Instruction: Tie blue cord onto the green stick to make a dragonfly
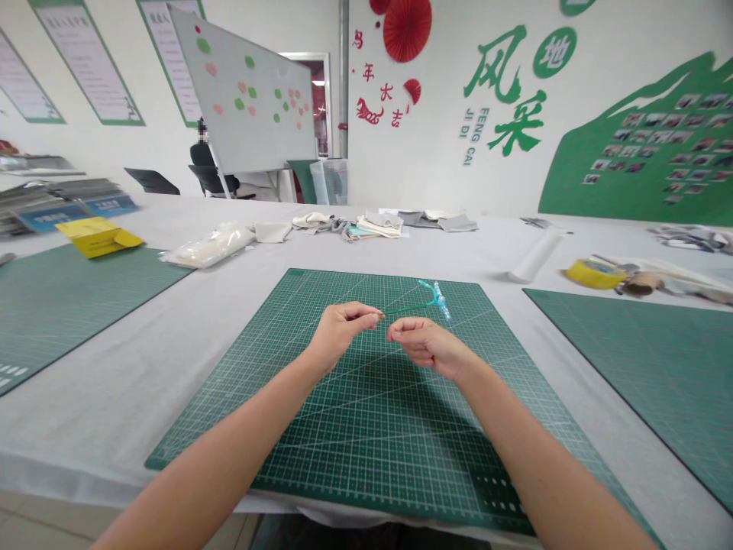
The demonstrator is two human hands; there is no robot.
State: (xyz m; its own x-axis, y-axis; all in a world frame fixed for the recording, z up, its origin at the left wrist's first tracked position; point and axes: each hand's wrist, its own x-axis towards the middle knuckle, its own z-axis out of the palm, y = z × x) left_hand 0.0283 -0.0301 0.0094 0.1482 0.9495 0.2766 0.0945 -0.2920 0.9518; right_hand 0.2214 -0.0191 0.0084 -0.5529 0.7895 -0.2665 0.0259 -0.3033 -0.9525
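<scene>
Above a green cutting mat, my left hand is closed, pinching the lower end of a thin green stem. The stem points right and carries a light blue beaded flower with white parts at its far end. Just below the stem, close to the left fingertips, is my right hand. Its thumb and fingers are pressed together, and whatever may be between them is too small to make out.
More cutting mats lie left and right. Along the back are a plastic-wrapped packet, folded cloths and a white roll. A yellow envelope lies left, a yellow tape roll right.
</scene>
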